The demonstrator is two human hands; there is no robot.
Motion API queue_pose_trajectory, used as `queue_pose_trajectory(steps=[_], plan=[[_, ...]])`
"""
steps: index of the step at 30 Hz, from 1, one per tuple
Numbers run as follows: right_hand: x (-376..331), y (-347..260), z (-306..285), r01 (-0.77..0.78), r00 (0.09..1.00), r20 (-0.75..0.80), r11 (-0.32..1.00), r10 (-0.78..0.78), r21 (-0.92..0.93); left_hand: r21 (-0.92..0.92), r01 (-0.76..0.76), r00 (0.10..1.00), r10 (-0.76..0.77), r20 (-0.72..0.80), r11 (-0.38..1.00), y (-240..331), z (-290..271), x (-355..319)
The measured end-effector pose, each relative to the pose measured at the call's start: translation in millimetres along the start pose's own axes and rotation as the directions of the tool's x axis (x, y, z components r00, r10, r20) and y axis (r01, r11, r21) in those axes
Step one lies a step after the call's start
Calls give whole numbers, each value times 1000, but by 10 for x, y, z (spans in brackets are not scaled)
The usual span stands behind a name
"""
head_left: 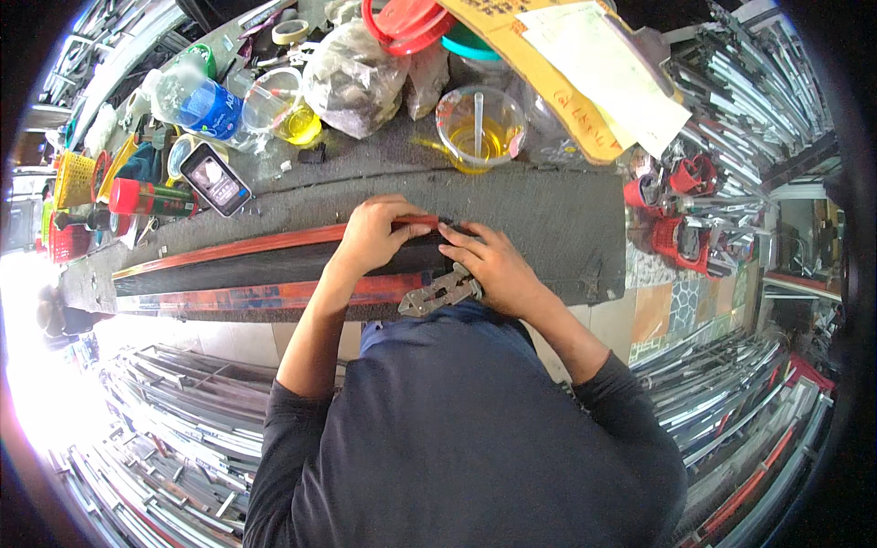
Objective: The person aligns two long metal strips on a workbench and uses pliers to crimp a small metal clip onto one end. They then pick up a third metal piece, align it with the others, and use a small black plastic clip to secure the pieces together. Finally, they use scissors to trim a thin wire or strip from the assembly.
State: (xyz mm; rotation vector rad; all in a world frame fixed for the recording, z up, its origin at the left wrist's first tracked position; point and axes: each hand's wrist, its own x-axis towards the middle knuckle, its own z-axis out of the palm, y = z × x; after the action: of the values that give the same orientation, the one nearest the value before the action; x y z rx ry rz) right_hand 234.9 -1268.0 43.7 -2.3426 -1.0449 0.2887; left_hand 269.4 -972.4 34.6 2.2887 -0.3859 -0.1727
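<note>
A long red and black metal profile [237, 265] lies across the dark workbench [566, 219], running left from my hands. My left hand [375, 233] grips its right end from above, fingers curled over the red upper edge. My right hand [498, 265] rests just beside it, touching the same end with its fingertips, and holds a grey metal plier-like tool [440, 292] under the palm, its jaws pointing left along the lower red edge.
The back of the bench is cluttered: a plastic cup of yellow drink with a straw [480, 128], a water bottle [201, 105], a phone [215, 178], a red spray can [151, 196], plastic bags, cardboard with paper [585, 73]. Stacks of metal profiles [183, 429] lie below and right.
</note>
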Motion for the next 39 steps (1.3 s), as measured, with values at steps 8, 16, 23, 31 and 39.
queue_pose_trajectory(steps=[8,16,23,31,39], plan=[[-104,-28,25,37,999,15,999,-37,-4,-36,-5,1000,6,21,999,-37,3,31],[-61,-6,-29,29,999,42,999,-31,44,36,-92,995,93,-39,995,-3,16,24],[-40,6,-70,57,996,64,996,-61,62,35,-35,999,34,24,999,33,-48,58],[-42,4,-108,76,995,54,989,-83,126,9,-33,999,33,21,999,46,-55,63],[2,1,-16,82,997,4,995,-82,63,7,-39,999,39,36,999,26,-50,85]])
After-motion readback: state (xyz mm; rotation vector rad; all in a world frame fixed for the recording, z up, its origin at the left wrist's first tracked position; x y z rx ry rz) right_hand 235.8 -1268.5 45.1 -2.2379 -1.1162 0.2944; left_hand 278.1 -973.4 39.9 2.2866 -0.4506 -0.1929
